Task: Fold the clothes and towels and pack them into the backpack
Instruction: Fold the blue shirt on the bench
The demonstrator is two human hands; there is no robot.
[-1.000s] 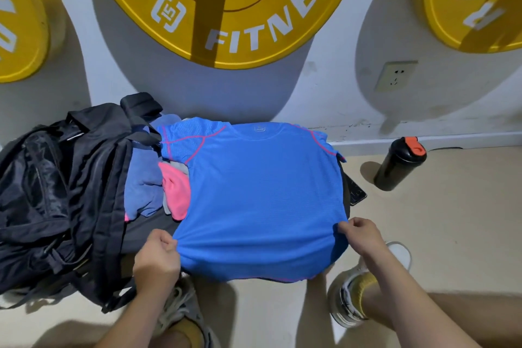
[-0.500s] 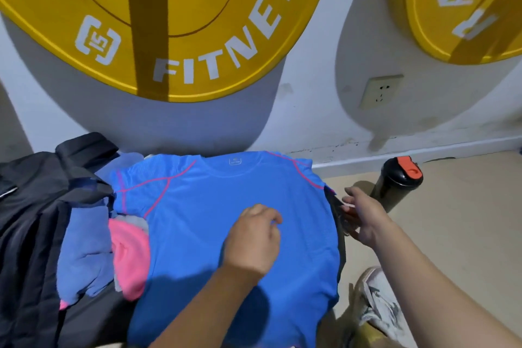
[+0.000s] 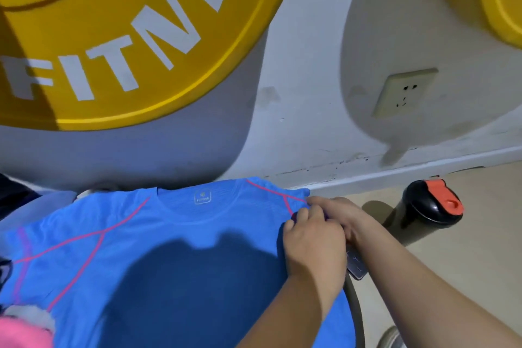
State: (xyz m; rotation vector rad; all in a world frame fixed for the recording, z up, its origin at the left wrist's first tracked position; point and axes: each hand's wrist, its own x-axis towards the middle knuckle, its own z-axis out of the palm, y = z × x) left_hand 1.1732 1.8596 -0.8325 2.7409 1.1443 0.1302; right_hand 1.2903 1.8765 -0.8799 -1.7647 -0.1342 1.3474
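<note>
At sleeve (image 3: pixel 296 195): left hand (image 3: pixel 313 248) and right hand (image 3: pixel 343 213) meet, touching.
Shirt (image 3: pixel 183 234): flat, body spreads leftward from both.
Grip: left pinches sleeve; right partly hidden, cannot tell.

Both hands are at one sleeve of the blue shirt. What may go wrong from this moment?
The black bottle stands on the floor close to the right hand; a wide arm swing may tip it.
A dark flat object beside the blue shirt, below the hands, could get folded in.
With the left hand also at this sleeve, the far side by the pink cloth may bunch.
</note>
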